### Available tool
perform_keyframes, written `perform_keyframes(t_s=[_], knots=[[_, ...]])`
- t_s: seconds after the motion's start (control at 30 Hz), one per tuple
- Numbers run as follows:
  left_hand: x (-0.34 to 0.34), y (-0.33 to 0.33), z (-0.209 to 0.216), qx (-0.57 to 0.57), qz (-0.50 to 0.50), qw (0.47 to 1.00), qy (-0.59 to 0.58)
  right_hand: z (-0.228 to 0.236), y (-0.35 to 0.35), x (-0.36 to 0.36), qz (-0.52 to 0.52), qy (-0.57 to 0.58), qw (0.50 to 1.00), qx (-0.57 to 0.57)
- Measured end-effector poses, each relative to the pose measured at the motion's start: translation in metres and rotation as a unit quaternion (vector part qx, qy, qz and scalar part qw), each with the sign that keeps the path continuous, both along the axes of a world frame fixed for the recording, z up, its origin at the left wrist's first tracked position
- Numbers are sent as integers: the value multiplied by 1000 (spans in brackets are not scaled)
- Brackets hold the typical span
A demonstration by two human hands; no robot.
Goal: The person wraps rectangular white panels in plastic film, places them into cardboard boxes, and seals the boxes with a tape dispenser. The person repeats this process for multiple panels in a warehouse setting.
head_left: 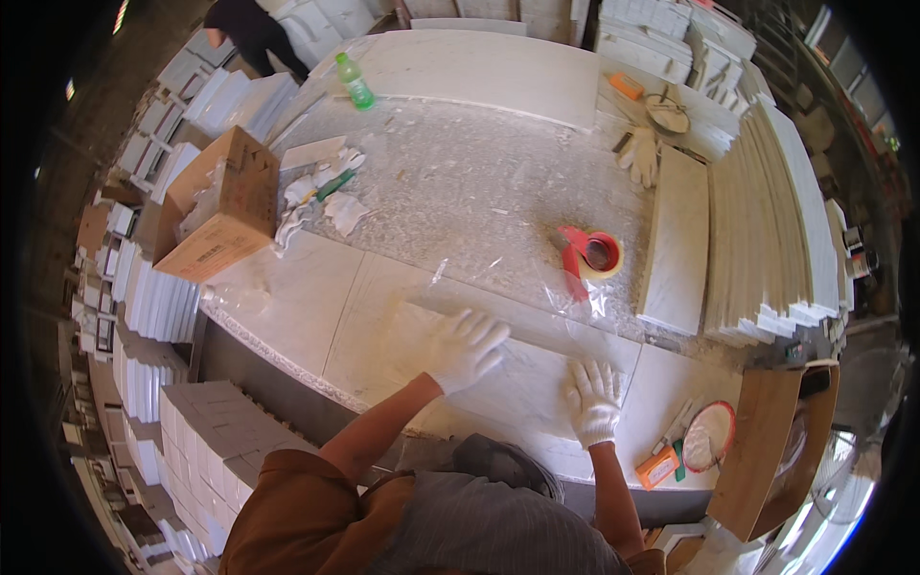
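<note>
A pale, grey-veined stone slab [525,391] lies flat on the bench in front of me. My left hand [467,351], in a white knit glove, is spread over the slab's left part, near its far edge. Toward the right end rests my right hand [595,400], gloved the same way, with fingers apart and pointing away from me. Neither hand grips anything. Beyond the right hand sits a red tape dispenser [573,257] with a roll of tape. Shiny clear film glints between it and the slab.
Left stands an open cardboard box [222,206] beside crumpled white rags [337,213]. A green bottle [355,82] stands at the back. Stacked slabs [781,216] and spare gloves [639,156] are right; a bowl of white paste [709,437] is near right. A person [251,36] is far left.
</note>
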State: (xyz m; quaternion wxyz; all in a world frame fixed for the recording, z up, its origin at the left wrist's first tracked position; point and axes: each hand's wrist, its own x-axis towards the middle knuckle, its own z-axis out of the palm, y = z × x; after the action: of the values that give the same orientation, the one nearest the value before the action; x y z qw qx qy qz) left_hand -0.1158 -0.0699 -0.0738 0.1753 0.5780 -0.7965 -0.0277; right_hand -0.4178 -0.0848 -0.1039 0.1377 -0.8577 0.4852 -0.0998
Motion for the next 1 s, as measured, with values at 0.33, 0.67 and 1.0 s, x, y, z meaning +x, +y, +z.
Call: perform_keyframes(t_s=[0.33, 0.67, 1.0], knots=[[92, -19, -1, 18, 190, 974, -122, -7, -17, -21, -231, -98, 968, -22], [-215, -171, -7, -24, -281, 958, -42, -19, -22, -29, -226, -102, 968, -40], [-371, -254, -77, 127, -314, 909, -244, 10, -32, -25, -225, -158, 961, -39]])
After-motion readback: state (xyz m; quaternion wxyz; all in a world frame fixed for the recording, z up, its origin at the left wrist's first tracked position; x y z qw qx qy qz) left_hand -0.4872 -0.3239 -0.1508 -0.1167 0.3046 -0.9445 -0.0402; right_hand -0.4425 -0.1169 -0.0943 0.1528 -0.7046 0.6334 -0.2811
